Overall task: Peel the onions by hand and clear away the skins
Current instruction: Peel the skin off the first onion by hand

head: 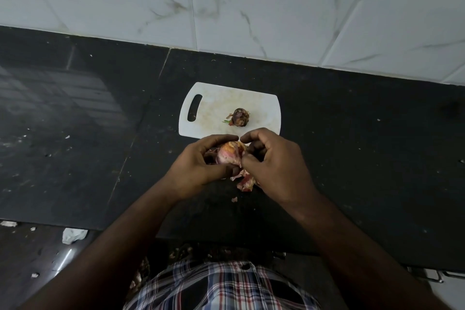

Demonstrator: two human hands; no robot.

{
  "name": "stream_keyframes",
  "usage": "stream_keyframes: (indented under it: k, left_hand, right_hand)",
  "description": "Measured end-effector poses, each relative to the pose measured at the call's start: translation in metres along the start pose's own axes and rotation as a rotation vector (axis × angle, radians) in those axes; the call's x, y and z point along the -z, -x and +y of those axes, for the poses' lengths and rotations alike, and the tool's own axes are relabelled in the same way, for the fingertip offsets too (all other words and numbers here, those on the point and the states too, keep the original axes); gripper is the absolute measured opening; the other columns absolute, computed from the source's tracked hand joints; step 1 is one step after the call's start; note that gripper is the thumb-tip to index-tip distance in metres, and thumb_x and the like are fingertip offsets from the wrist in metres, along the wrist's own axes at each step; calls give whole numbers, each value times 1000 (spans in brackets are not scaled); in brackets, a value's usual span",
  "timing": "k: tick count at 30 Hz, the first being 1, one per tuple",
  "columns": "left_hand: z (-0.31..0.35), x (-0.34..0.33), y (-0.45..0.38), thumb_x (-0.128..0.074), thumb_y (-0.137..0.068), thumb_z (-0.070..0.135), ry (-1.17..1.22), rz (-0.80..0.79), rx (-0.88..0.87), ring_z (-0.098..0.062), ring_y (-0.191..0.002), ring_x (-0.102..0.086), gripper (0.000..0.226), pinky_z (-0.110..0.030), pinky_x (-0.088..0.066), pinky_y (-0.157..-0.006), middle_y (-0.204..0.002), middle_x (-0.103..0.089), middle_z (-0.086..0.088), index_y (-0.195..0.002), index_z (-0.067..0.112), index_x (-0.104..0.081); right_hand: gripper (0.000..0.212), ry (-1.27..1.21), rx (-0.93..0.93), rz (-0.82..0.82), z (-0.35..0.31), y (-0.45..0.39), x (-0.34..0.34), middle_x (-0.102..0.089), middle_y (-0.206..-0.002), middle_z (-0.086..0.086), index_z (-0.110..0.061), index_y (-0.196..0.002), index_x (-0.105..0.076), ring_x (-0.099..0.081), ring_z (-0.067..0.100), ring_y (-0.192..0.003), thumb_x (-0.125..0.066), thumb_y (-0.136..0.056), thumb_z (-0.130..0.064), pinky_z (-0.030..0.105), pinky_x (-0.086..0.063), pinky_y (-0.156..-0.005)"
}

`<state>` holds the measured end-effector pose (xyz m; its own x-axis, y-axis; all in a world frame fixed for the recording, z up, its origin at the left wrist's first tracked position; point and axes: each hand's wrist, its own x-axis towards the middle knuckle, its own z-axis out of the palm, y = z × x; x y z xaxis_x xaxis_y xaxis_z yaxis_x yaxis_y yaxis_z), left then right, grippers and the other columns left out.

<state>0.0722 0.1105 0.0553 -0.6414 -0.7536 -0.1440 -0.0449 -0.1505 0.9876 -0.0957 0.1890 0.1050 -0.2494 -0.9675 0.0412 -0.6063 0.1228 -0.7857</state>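
I hold one onion (230, 153) in my left hand (198, 168), just above the dark tabletop (352, 133) and near the board's near edge. My left grip is curled round it, fingers over the far side and thumb under the near side. The onion shows pink flesh with an orange-brown patch of skin on top. My right hand (276, 168) sits just beside it on the right, and its grip pinches at the onion's right side, thumb and fingertips pressed against the skin there. Loose pink skins (245, 182) lie on the tabletop under and just near of my hands, with one small scrap (234, 199) a little nearer to me. A second onion (240, 117), dark and unpeeled, rests on the white board (214, 108) farther away, right of the board's handle slot (195, 108). White tiles (226, 7) lie beyond the tabletop.
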Motion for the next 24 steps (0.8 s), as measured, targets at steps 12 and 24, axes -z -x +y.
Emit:
stream_keyframes:
  k: [12,24]
  left_hand:
    - [3,10,9,-69,-75,-8,307,-173,110,-31,-112,-68,56,-37,-61,-85,-125,-69,-10,-126,16,-65]
    - [-3,10,10,-74,-66,8,457,-60,154,-26,-91,-72,56,-33,-62,-69,-109,-72,-11,-120,12,-63]
  right_hand:
    - [26,352,70,46,26,-27,29,-66,-111,1,-17,-119,-71,-62,15,-103,-58,-96,-14,33,-53,-88]
    - [25,-277,-159,-24,38,-21,5,-77,-98,-6,-26,-102,-76,-73,7,-90,-72,-88,-6,36,-61,-84]
